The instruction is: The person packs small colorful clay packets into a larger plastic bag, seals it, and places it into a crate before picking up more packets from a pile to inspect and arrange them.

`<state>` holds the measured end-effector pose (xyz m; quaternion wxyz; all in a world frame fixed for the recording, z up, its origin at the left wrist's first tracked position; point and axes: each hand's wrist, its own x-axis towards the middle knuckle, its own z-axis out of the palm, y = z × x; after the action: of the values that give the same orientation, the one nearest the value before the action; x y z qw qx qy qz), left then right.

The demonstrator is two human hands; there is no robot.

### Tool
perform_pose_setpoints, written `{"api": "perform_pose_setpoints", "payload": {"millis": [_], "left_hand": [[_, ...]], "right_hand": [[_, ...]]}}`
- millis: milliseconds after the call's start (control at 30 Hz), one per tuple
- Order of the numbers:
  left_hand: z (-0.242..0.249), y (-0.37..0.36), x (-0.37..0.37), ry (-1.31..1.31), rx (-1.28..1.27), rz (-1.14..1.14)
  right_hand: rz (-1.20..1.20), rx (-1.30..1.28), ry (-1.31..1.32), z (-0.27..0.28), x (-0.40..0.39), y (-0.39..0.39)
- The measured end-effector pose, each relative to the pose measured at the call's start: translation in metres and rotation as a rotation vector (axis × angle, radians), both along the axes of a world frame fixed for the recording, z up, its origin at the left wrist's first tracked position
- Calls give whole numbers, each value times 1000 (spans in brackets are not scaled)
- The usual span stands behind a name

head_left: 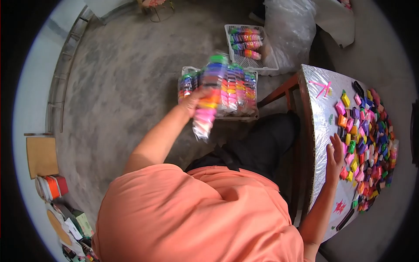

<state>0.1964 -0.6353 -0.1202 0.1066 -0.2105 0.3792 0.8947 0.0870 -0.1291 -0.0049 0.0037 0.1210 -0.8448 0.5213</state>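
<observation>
The left hand (192,102) is closed around the middle of a long pack (208,104) of colourful pieces in clear wrap, tilted, showing over the left half of the full basket (190,69); it is blurred, and whether it touches the packs below cannot be told. The pack looks light, and its pieces probably give a little under pressure, while the smooth film may slip, so a grip round the middle seems sound; held by one loose end, it could sag or the wrap could tear. The right hand (335,157) is spread with nothing in its grip, just beside the heap of small packets (355,139) over the foil-covered surface (321,109); contact with the surface is unclear. The heap takes up much of the wall side, and a strip of foil runs along the long edge nearest the person, where packets could be knocked off. The full basket's rim stands close round its rows, leaving little slack, and its far right corner is just beside the second basket (246,63), which also holds rows. Left of the full basket, the floor (113,87) offers wide room for the arm.
</observation>
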Motion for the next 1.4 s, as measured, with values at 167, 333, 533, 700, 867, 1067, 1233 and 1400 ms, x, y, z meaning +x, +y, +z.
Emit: {"api": "perform_pose_setpoints", "payload": {"millis": [167,333,533,700,867,1067,1233,1400], "left_hand": [[-77,-60,16,-186,45,297],[-122,-74,23,-252,20,416],[-146,-90,4,-448,-407,594],[-163,-111,-19,-402,-635,515],[-172,-116,-26,-522,-893,313],[-346,-127,28,-321,-985,-85],[-238,-41,43,-627,-1291,-103],[-202,26,74,-601,-1367,-720]], "right_hand": [[-166,434,74,-31,26,60],[-128,579,261,-54,54,66],[-163,594,344,-65,52,65],[-226,533,290,-64,55,56],[-245,560,287,-63,56,54],[-257,558,306,-67,54,58],[-253,560,309,-66,54,59],[-245,546,318,-66,54,60]]}}
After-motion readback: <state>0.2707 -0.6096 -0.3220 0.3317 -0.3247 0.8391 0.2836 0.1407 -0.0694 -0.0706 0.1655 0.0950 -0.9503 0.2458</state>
